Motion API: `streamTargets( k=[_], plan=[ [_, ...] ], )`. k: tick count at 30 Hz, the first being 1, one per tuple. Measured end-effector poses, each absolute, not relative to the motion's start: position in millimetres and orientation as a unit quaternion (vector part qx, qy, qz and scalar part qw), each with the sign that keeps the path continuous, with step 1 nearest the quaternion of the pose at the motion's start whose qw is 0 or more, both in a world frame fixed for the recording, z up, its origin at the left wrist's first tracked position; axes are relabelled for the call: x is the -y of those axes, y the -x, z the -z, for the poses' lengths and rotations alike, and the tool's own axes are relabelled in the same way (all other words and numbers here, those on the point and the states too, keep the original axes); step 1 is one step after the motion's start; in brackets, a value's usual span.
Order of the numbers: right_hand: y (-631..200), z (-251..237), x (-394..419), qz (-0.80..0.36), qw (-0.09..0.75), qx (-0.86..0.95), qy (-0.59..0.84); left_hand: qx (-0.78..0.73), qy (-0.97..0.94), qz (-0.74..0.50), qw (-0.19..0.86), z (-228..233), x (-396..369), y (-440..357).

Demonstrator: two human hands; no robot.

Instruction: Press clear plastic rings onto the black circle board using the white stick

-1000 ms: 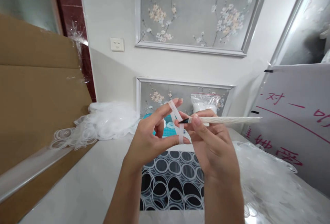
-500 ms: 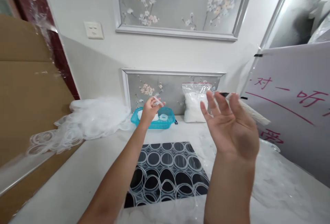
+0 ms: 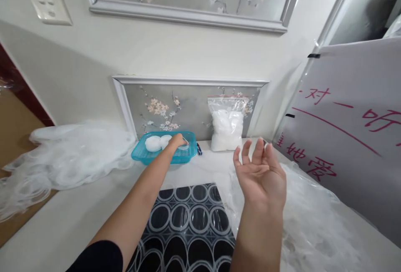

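My left hand (image 3: 178, 140) is over the right part of a blue plastic basket (image 3: 166, 160). Its fingers are closed on a thin white ring (image 3: 186, 140), partly hidden by the hand. White round pads (image 3: 153, 143) lie in the basket, left of the hand. Palm up, my right hand (image 3: 260, 171) is raised in front of the wall at the right. Its fingers are apart and loosely curled, and the palm holds nothing. A small dark spot shows behind its fingertips; I cannot tell what it is.
A black mat with circles (image 3: 191, 217) lies on the white table (image 3: 103, 205). A zip bag of white material (image 3: 227, 130) leans on the wall. White ring material (image 3: 78, 151) is heaped at left, clear plastic (image 3: 319, 217) at right, beside a written board (image 3: 344, 96).
My left hand has lowered with the white ring from above the basket into it. My right hand has moved slightly lower in the view, still open. The camera has shifted closer to the wall.
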State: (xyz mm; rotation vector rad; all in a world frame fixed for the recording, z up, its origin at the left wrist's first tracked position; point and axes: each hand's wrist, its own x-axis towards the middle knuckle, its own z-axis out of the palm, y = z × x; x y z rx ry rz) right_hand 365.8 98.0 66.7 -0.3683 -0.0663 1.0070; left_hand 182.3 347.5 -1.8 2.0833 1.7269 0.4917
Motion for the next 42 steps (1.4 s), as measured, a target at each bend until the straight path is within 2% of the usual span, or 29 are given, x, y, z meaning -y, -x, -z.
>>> streamTargets(
  k=[7, 14, 17, 22, 27, 31, 36, 42],
  plan=[
    [-377, -33, -120, -0.497, 0.844, 0.059, 0.193, -0.709, -0.686, -0.066, 0.154, 6, -376, -203],
    [-372, -26, -129, -0.527, 0.833, 0.006, 0.168, -0.725, -0.675, 0.001, 0.134, 13, -385, -202],
    [-366, -23, -135, -0.557, 0.814, -0.029, 0.163, -0.718, -0.684, -0.009, 0.128, 12, -379, -201],
    [-351, -15, -145, -0.579, 0.795, 0.022, 0.179, -0.696, -0.705, -0.082, 0.104, 0, -358, -196],
    [-326, -23, -149, -0.634, 0.751, -0.034, 0.180, -0.642, -0.747, -0.156, 0.073, -10, -294, -163],
    [-288, -36, -151, -0.670, 0.713, 0.082, 0.193, -0.614, -0.775, -0.134, 0.071, 3, -214, -113],
    [-229, -32, -148, -0.713, 0.597, 0.255, 0.264, -0.612, -0.783, -0.075, 0.085, 28, -130, -41],
    [-214, -18, -142, -0.561, 0.421, 0.589, 0.401, -0.502, -0.839, -0.161, 0.138, 57, -98, 13]
  ],
)
